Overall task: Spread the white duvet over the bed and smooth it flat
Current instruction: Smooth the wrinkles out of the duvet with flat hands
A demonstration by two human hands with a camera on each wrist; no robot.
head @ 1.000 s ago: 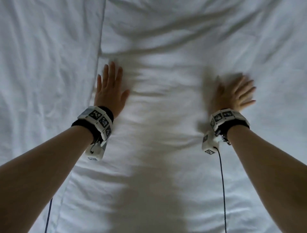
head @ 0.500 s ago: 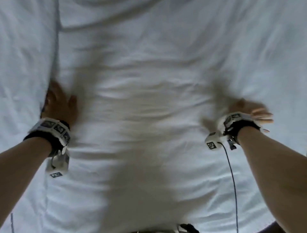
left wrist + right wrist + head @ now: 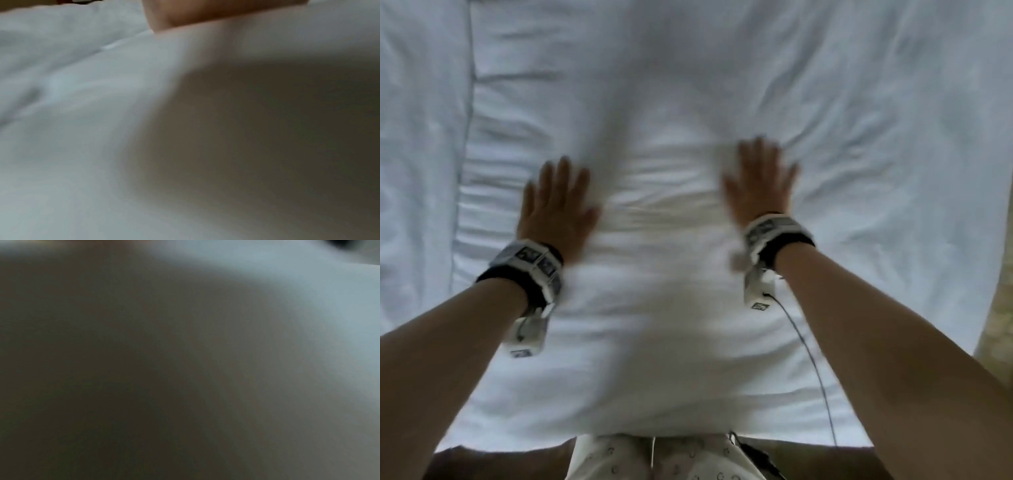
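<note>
Flat, both spread, left hand (image 3: pixel 554 209) and right hand (image 3: pixel 756 181) press the duvet (image 3: pixel 688 102).

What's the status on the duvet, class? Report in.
Left hand and right hand flat, palms down on white duvet. Creases remain between and beside them. Nothing in the way.

You've got two hands in the head view: one left hand (image 3: pixel 554 209), one right hand (image 3: pixel 756 181), both blurred. One white duvet (image 3: pixel 688 102) under them. Two wrist camera bands, one per wrist: left band (image 3: pixel 530 263), right band (image 3: pixel 777 236). One dark cable (image 3: pixel 811 363) off the right wrist. Wrist views too blurred to count anything else.
</note>
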